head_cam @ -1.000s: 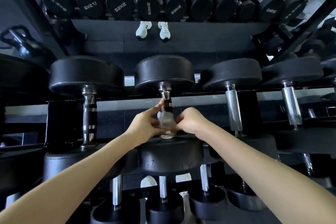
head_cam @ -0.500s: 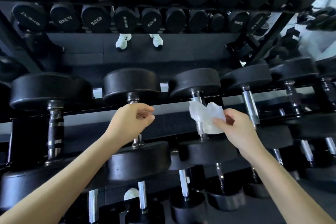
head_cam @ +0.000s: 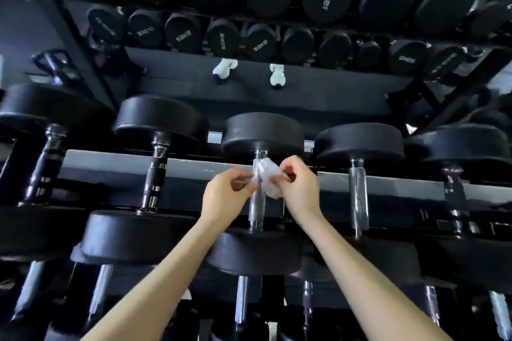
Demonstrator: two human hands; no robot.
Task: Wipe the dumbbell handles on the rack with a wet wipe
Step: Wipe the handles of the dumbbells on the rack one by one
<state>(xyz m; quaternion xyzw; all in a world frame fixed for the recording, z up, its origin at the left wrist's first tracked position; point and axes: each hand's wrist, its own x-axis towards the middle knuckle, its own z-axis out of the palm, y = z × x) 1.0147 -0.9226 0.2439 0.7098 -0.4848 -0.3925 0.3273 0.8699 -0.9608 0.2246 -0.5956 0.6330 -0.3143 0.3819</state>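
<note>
A black dumbbell with a chrome knurled handle (head_cam: 257, 207) lies on the rack's middle tier, straight ahead. A crumpled white wet wipe (head_cam: 269, 178) is draped round the upper part of that handle. My right hand (head_cam: 298, 185) pinches the wipe's right side. My left hand (head_cam: 226, 194) pinches its left end just beside the handle. Both hands sit at the same height, one on each side of the handle.
More dumbbells line the tier: a dark-banded handle (head_cam: 155, 177) to the left, chrome handles (head_cam: 358, 196) to the right. A grey rack rail (head_cam: 110, 163) runs behind them. Heavier dumbbells fill the tiers above and below. A mirror behind shows white shoes (head_cam: 225, 70).
The view shifted one dumbbell to the right. My right hand carried the wipe from the dark-banded handle onto the chrome one, and my left hand came across and took the wipe's other end.
</note>
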